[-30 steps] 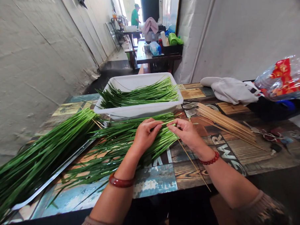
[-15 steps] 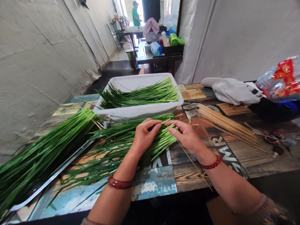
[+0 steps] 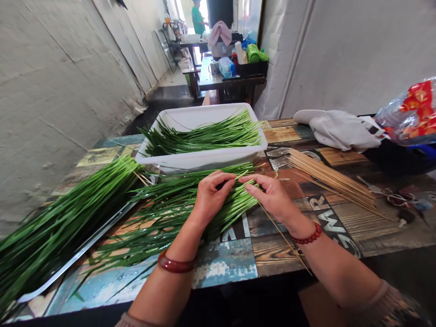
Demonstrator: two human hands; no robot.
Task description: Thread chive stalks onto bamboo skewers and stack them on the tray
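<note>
Garlic chives (image 3: 166,223) lie loosely spread on the table, their pale stem ends under my hands. My left hand (image 3: 212,195) is closed, thumb and forefinger pinching a chive stem near its cut end. Close beside it, my right hand (image 3: 272,192) is also closed, its fingertips at the stem ends. A thin bamboo skewer (image 3: 284,240) runs from beneath my right hand toward the table's front edge. The skewer's tip is hidden by the fingers and stems. More bamboo skewers (image 3: 330,182) lie in a pile to the right.
Behind the hands stands a white plastic tub (image 3: 203,160) holding chives. A metal tray (image 3: 81,256) heaped with chives is at left. Scissors (image 3: 396,196), a light cap (image 3: 341,129) and a clear-and-red plastic bag (image 3: 414,111) are at right. A person (image 3: 197,17) stands far back.
My hands keep nearly the same pinch at the stem ends. The view has shifted slightly; the chives and skewer show no clear movement of their own.
</note>
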